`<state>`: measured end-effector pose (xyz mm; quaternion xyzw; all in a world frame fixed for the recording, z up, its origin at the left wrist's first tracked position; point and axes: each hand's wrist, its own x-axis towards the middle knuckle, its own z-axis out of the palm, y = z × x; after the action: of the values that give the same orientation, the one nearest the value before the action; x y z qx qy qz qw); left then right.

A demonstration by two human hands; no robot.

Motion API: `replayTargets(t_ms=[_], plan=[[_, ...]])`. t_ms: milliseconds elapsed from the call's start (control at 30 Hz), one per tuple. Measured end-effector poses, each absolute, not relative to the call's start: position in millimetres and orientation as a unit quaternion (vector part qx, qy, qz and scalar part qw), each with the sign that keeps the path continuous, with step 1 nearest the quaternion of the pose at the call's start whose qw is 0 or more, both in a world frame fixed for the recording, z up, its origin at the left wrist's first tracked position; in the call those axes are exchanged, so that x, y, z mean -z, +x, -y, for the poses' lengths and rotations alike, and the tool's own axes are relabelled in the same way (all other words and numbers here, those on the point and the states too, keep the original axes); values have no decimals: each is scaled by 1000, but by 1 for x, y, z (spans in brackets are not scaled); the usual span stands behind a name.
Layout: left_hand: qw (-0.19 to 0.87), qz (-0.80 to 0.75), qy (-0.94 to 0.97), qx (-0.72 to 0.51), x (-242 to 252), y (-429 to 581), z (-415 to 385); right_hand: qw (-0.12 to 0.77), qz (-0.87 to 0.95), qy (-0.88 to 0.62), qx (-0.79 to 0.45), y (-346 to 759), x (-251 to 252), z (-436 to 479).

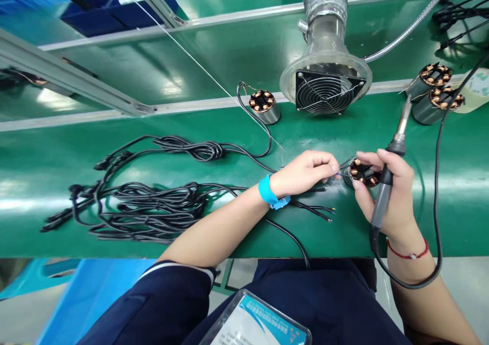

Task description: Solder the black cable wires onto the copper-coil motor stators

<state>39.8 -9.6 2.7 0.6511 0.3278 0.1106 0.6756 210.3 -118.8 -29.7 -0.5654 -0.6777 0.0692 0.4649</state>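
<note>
My left hand point(311, 173) pinches thin wires point(344, 174) at the left side of a motor stator point(358, 170) with copper windings. In my right hand point(397, 192) is a soldering iron point(382, 197), its tip pointing up and away from the stator. The thumb and fingers of that hand also touch the stator's rim, partly covering it. Below my left wrist, black cable ends point(321, 211) with stripped, coloured wires lie on the green bench.
Bundled black cables point(160, 207) cover the bench at left. Another stator point(264, 106) with a cable stands behind, beside a fume extractor fan point(324, 93). Two more stators point(430, 108) are at the back right. The iron's cord point(437, 192) loops past my right wrist.
</note>
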Motion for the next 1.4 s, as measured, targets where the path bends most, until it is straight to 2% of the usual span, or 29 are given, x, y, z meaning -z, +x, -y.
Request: replayTargets(t_ms=[133, 333, 467, 567, 700, 833, 1033, 1233, 1400], plan=[[726, -324, 598, -101, -2, 39, 10, 419, 710, -565, -40, 211, 29, 117], [783, -284, 550, -58, 2, 39, 12, 461, 684, -565, -31, 211, 32, 114], [766, -294, 569, -54, 6, 47, 20, 466, 649, -602, -14, 204, 37, 112], [717, -323, 609, -102, 7, 52, 21, 471, 627, -620, -14, 201, 40, 109], [583, -376, 699, -175, 0, 45, 2, 494, 616, -612, -36, 208, 40, 110], [443, -447, 760, -163, -11, 16, -34, 495, 578, -646, -67, 227, 31, 117], [298, -562, 748, -191, -17, -40, -79, 455, 600, -641, -145, 249, 11, 111], [278, -570, 769, -78, -9, -43, -100, 477, 595, -628, -156, 247, -8, 84], [252, -591, 766, -4, -4, -25, -109, 505, 576, -623, -158, 233, 14, 67]])
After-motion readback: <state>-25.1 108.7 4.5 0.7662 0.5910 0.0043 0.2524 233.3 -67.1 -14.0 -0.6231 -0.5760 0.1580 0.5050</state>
